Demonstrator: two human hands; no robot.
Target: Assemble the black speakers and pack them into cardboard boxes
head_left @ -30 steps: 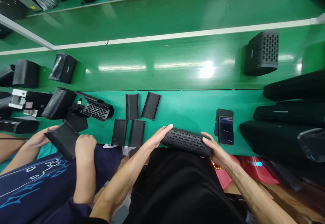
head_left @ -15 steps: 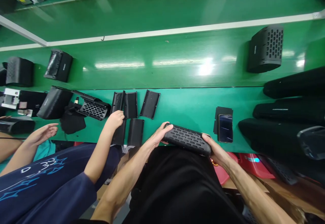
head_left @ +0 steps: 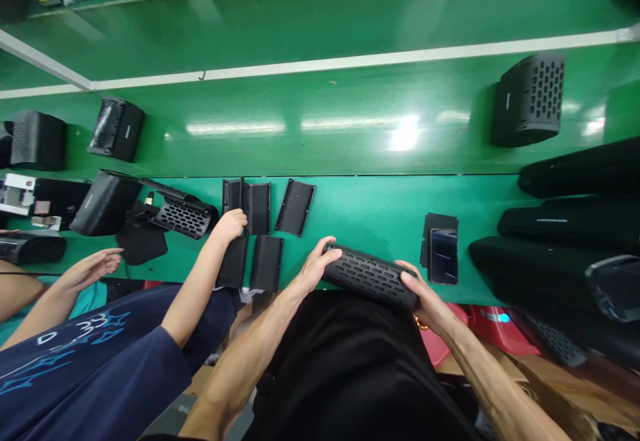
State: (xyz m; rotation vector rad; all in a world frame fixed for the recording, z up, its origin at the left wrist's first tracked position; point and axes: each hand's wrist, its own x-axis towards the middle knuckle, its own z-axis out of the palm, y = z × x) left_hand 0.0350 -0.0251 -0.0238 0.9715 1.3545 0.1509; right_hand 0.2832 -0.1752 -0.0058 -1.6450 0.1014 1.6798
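A long black speaker housing (head_left: 373, 275) with rows of slots lies between my hands, at the table's near edge in front of my body. My left hand (head_left: 320, 262) is closed on its left end, thumb on top. The right end is in the grip of my right hand (head_left: 417, 287), with the thumb along the slotted face. My lower fingers are partly hidden beneath the housing. To the right, a phone (head_left: 444, 256) rests on thin black sheets (head_left: 434, 219). Several curved black panels lie to the left, among them a tilted panel (head_left: 295, 207).
At the left a co-worker's hand (head_left: 231, 225) touches one black panel. Near it lie a slotted cover (head_left: 185, 217) and a black speaker (head_left: 107, 202). A boxy speaker (head_left: 530, 99) stands at the back right. Long black housings (head_left: 565, 217) line the right side.
The housing has shifted very slightly, and my right fingers have moved a little on its right end. The co-worker's hand has moved slightly at the panels.
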